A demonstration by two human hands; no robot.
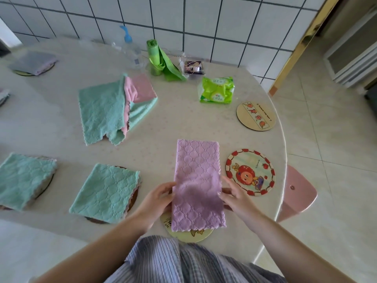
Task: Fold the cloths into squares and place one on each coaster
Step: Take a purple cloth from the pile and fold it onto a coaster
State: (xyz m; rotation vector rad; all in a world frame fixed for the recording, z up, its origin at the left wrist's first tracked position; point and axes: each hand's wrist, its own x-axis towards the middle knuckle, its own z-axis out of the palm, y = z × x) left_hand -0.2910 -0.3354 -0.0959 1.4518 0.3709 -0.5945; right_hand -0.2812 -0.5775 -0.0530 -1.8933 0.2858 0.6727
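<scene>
- The pink cloth lies in the lower centre of the frame as a long strip, folded once by the look of it and not yet a square; its near end covers part of a yellow coaster at the bench edge.
- The left hand holds the strip's left edge and the right hand its right edge, fingers curled onto the fabric at mid-length (how far the thumbs reach underneath is hidden).
- Left of it, two teal squares look finished: the folded teal cloth on a dark coaster and the far-left teal cloth on another.
- In the upper left, a blurred grey-pink cloth also sits on a coaster.
- Still to do, as I judge it: a pile of unfolded teal and pink cloths waits mid-bench.
- Two coasters are bare at the right: the apple coaster and the pale coaster above it.
</scene>
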